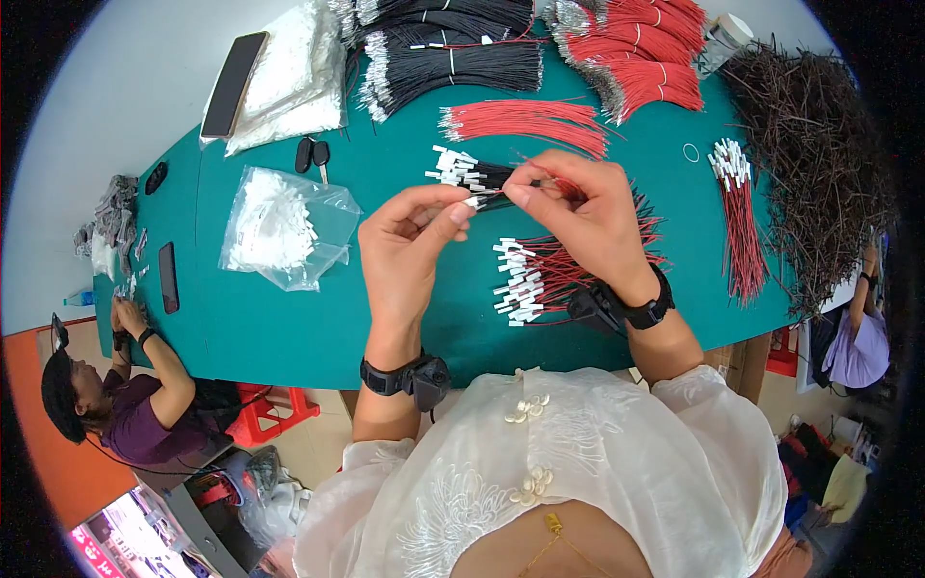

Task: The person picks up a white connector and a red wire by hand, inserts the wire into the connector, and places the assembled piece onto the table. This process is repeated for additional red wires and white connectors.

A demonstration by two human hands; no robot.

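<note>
Above the table, my left hand (405,250) pinches a small white connector (472,202) between thumb and fingertips. Close to it on the right, my right hand (595,217) is closed on a thin red wire (565,184), whose tip points toward the connector; whether it sits inside I cannot tell. Just beyond my hands lies a pile of black wires with white connectors (461,166). Under my right wrist spreads a pile of red wires with white connectors (525,279). A loose row of red wires (525,118) lies farther back.
Bundles of black wires (462,65) and red wires (655,87) line the far side of the green table (289,337). At left are an open bag of white connectors (275,231), keys (313,154) and phones. A dark wire heap (809,164) fills the right. Another person (145,405) works at left.
</note>
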